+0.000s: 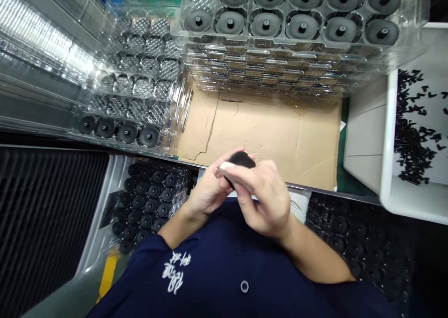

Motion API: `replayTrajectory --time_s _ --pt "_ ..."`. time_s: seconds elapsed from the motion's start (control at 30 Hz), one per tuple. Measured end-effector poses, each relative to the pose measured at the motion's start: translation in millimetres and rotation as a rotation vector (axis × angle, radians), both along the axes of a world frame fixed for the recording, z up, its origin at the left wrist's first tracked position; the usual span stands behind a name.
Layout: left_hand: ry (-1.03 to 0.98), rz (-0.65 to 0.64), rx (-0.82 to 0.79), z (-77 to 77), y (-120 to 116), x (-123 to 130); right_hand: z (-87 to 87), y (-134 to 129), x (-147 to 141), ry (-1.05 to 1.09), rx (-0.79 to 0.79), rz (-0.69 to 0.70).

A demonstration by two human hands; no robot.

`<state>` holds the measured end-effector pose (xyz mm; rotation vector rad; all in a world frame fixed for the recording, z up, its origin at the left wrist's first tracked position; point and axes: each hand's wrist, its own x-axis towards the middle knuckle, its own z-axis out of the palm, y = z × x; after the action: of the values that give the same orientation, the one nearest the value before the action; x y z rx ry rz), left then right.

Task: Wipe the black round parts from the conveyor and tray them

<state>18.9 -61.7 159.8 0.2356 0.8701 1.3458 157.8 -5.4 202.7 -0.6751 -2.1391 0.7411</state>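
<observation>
Above the near edge of the cardboard, both hands meet around a black round part [242, 159]. My left hand [212, 186] is closed about its left and lower side. My right hand [263, 197] is closed, pinching at the part's near side with the thumb and fingers. A small white spot [227, 166] shows by the right fingertips; whether it is a fingertip cover or a separate piece I cannot tell. The part is slightly blurred, and its underside is hidden by the fingers. It resembles the black discs with a central stub in the trays.
Stacked clear trays [290, 45] with black discs stand at the back. Another clear tray [128, 87] at left has a front row of discs. A white bin [388, 178] at right holds small black pieces [415, 154]. A pen [187, 110] lies on the cardboard [259, 126].
</observation>
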Motion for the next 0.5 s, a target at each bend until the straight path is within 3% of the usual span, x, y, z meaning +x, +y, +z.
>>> replayTrajectory --time_s 0.1,0.23,0.37,0.5 --pt "0.024 0.029 -0.02 1.2 0.4 1.8 -6.0 0.0 -6.6 -0.053 -0.08 0.103" --pt "-0.016 -0.06 0.001 4.2 3.8 11.8 -5.9 6.3 -3.0 -0.008 -0.017 -0.127" --pt "-0.073 -0.071 0.034 5.8 5.5 7.4 -4.7 -2.0 18.1 -0.087 -0.015 0.049" --pt "-0.159 -0.1 -0.093 6.9 2.5 7.6 -0.1 -2.4 28.4 -0.301 0.051 -0.131"
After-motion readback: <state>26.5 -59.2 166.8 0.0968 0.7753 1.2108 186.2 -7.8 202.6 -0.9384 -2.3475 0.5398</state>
